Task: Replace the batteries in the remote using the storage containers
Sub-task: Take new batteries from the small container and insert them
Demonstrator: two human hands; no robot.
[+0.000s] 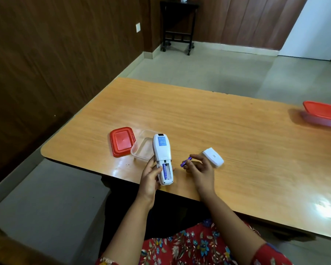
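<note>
My left hand (pixel 150 178) grips a white remote (pixel 161 152) face down, its battery bay uncovered. One purple battery (pixel 165 171) lies in the left slot; the right slot looks bare. My right hand (pixel 199 169) pinches a second purple battery (pixel 185 162) just right of the remote. The white battery cover (pixel 213 157) rests on the table beyond my right hand. A clear storage container (pixel 141 150) stands uncovered behind the remote, and its red lid (pixel 121 141) lies to its left.
A second container with a red lid (pixel 323 113) sits at the far right of the wooden table (pixel 218 121). The table's near edge runs just under my wrists. A dark side table on castors (pixel 178 25) stands by the far wall.
</note>
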